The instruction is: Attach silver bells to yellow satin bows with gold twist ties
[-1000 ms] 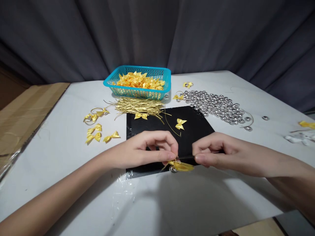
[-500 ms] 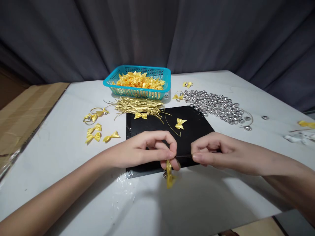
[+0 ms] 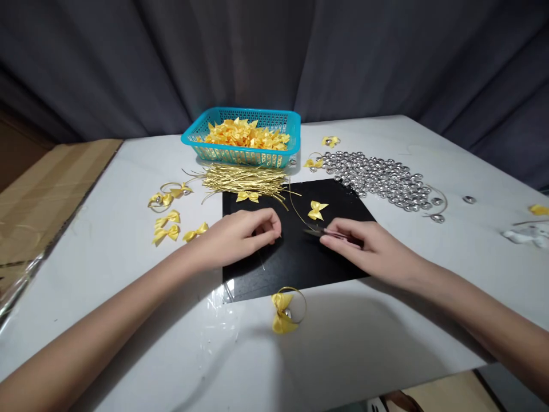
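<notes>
My left hand (image 3: 246, 229) rests on the black mat (image 3: 295, 269) with its fingers curled in a pinch; what they hold is hidden, and a thin gold strand (image 3: 262, 262) shows just below them. My right hand (image 3: 354, 243) lies on the mat to the right, closed on a thin dark tool (image 3: 319, 232) whose tip points left toward a loose yellow bow (image 3: 317, 209). A yellow bow with a gold wire loop and a silver bead (image 3: 285, 311) lies free on the white table, just past the mat's near edge.
A teal basket (image 3: 240, 154) of yellow bows stands at the back, with a pile of gold wires (image 3: 244, 178) before it. Silver beads (image 3: 381, 182) spread at the back right. Several bows (image 3: 171, 220) lie left. Cardboard (image 3: 43, 194) covers the left edge.
Both hands let the bow with the wire loop go; it dropped onto the table by the mat's near edge. The hands then moved away from me onto the mat.
</notes>
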